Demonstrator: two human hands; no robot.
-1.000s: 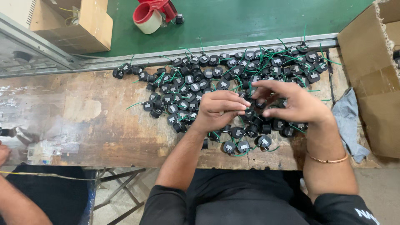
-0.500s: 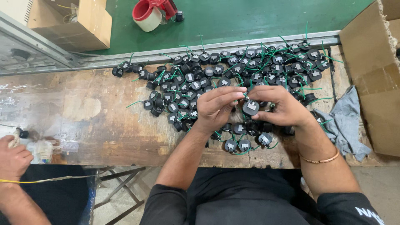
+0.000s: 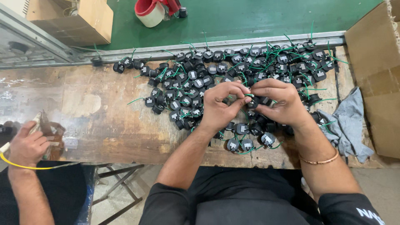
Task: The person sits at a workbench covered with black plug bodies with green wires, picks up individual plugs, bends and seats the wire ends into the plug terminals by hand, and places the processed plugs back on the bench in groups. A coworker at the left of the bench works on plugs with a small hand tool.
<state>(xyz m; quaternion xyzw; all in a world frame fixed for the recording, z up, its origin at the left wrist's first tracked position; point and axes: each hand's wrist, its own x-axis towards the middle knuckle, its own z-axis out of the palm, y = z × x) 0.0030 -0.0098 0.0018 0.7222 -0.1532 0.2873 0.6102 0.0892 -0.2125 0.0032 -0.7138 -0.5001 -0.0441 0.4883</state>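
At the far left near edge, a co-worker's hand (image 3: 27,146) grips a yellow cable (image 3: 16,164), apart from the work. On the worn wooden bench (image 3: 96,121), the left hand (image 3: 221,106) pinches the green wire of 1 small black component (image 3: 253,101), which the right hand (image 3: 281,102) grasps between fingers and thumb, just above the heap of black components (image 3: 233,71). The thin wire could probably snag its neighbours and drag them off the near edge. A grey rag (image 3: 348,125) lies right.
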